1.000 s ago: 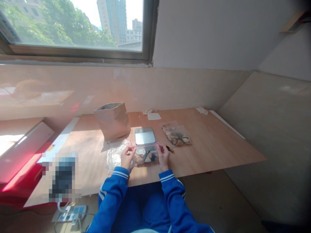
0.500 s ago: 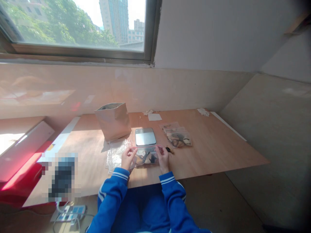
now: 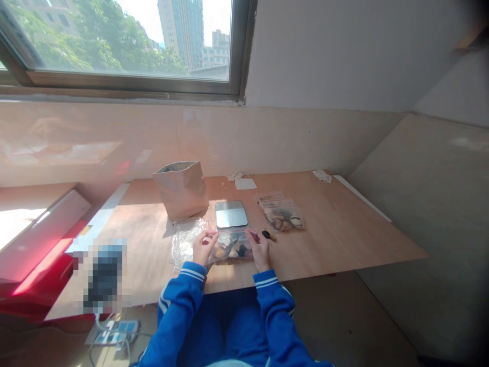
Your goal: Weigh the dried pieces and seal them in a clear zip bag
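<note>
Clear zip bag (image 3: 231, 245) sits at the near edge of the wooden table (image 3: 344, 229), stretched between both hands. Left hand (image 3: 203, 248) pinches its top left corner, right hand (image 3: 260, 248) pinches the top right corner (pink seal strip runs between them). Bag's long axis goes left to right, opening toward the far side. Contents are dark and tan bits, too small to identify. Digital scale (image 3: 231, 214) just beyond the bag, brown paper bag (image 3: 182, 189) far left of it, filled zip bags (image 3: 281, 212) to the right. Small dark piece (image 3: 266, 234) beside right hand.
</note>
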### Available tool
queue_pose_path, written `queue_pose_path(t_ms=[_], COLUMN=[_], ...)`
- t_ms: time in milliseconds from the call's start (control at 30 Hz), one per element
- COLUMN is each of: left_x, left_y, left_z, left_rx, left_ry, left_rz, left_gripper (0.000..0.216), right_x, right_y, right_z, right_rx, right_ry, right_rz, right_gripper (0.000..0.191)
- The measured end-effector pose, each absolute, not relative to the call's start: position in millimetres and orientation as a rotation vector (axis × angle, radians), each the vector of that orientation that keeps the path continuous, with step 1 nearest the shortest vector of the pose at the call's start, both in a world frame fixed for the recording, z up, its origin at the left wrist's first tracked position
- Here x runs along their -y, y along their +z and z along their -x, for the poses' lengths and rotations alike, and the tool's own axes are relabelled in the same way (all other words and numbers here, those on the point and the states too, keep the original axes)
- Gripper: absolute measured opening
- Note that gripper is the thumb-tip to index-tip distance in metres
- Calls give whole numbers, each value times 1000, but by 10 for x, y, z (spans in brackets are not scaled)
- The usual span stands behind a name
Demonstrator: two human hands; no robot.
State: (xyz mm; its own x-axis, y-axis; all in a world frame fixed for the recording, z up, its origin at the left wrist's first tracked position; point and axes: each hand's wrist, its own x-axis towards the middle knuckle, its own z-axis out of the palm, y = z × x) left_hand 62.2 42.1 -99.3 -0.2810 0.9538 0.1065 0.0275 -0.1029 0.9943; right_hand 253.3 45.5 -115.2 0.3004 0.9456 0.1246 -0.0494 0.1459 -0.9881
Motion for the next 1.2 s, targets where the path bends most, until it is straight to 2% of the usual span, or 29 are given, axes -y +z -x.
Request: queue_pose_path(t_ms=[267,767,1200], left_x=[-374,-332,-355], left_y=[-936,-913,-933], left_z=[-668,-679,-603], left_rx=[-1225,-1232,-1220], left_ry=[1417,1393,1320], left_rz=[-1164,-1152,-1186], left_gripper=[21,19,21], right_x=[-387,-334,-285], right_y=[-984,-847,-805], right_z=[-2558,-2644,-2665], right_rx=[1094,1285,1315], right_ry=[974,1045,957], right_rz=[1176,1169,1137], right_gripper=[34,30,25])
